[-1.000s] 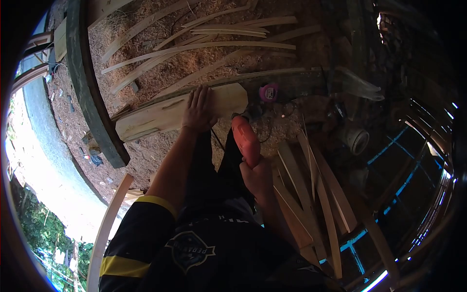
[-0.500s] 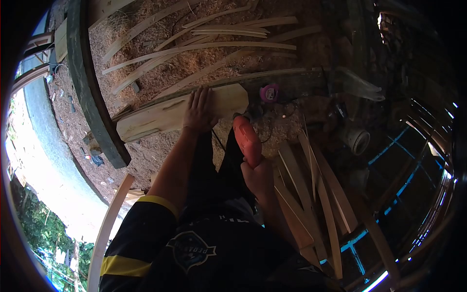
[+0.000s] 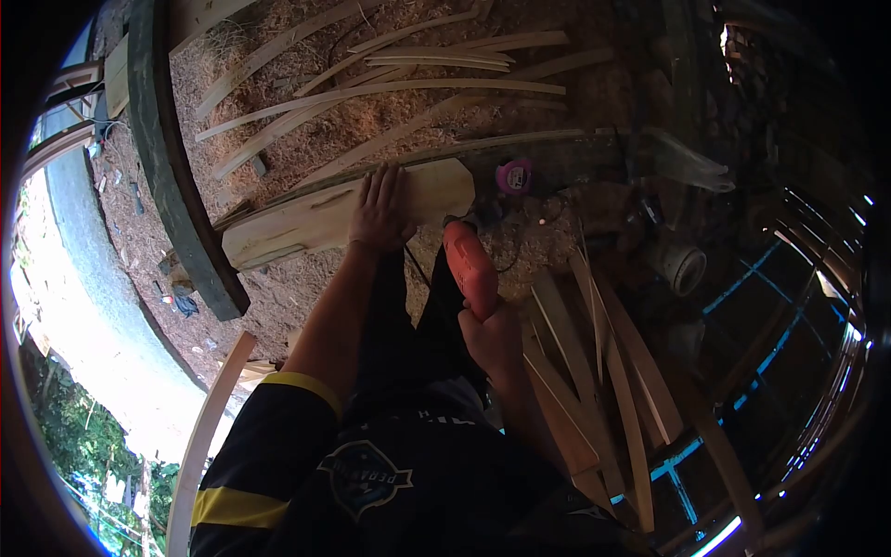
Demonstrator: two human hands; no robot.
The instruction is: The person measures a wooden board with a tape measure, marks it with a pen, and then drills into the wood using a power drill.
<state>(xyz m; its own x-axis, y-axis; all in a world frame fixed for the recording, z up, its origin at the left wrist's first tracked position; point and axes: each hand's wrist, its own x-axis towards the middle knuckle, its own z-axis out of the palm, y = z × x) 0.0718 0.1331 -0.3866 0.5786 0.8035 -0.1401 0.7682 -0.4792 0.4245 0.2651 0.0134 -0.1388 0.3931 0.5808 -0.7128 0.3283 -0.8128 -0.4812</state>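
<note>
My left hand [image 3: 379, 209] lies flat across the top of a pale wooden board [image 3: 297, 223], its fingers stretched toward the far edge. My right hand [image 3: 494, 339] is wrapped round the rear of an orange power tool that looks like an angle grinder [image 3: 471, 269]. The dark head of the grinder is at the right end of the board, close to its near corner. Whether it touches the wood is hard to see in the shadow. A pink tape measure [image 3: 513, 176] sits just right of the board's end.
A dark beam [image 3: 176, 167] crosses the board's left end. Several thin wooden strips [image 3: 399, 88] lie on the shavings-covered ground beyond. More strips [image 3: 603, 362] are stacked at my right, near a whitish round container [image 3: 685, 269]. One curved strip [image 3: 209, 436] stands at lower left.
The orange grinder has shifted very slightly left at the board's end. My left hand and the board have stayed in place.
</note>
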